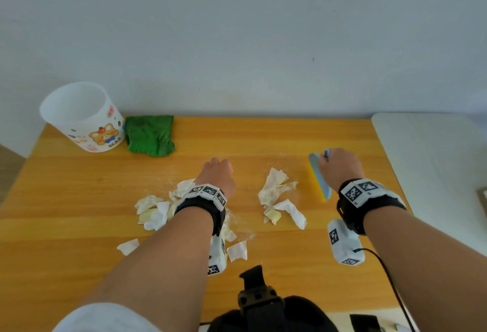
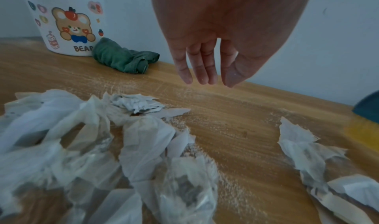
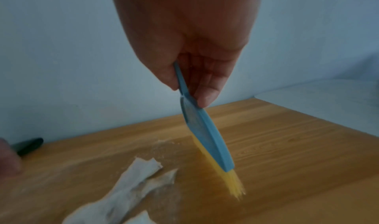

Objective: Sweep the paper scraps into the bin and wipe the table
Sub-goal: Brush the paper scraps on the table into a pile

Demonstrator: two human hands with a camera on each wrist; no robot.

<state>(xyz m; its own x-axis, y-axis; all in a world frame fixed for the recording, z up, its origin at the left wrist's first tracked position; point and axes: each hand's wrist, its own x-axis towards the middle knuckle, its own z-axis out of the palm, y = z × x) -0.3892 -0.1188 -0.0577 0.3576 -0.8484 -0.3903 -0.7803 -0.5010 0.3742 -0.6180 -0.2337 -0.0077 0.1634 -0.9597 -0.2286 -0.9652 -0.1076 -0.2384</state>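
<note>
My brush (image 1: 319, 179) is blue with yellow hairs. The bin (image 1: 84, 118) is white with a bear picture. The cloth (image 1: 150, 135) is green, the scraps (image 1: 276, 194) white, the worktop (image 1: 263, 136) orange-brown wood.

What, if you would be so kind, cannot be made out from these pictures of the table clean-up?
- Inside of the bin: head view shows no floor; left wrist view cuts off its rim.
- Scraps beneath the left hand's forearm: hidden in head view, blurred in left wrist view.
- Right hand's grip on the brush: hidden in head view by the hand.
</note>
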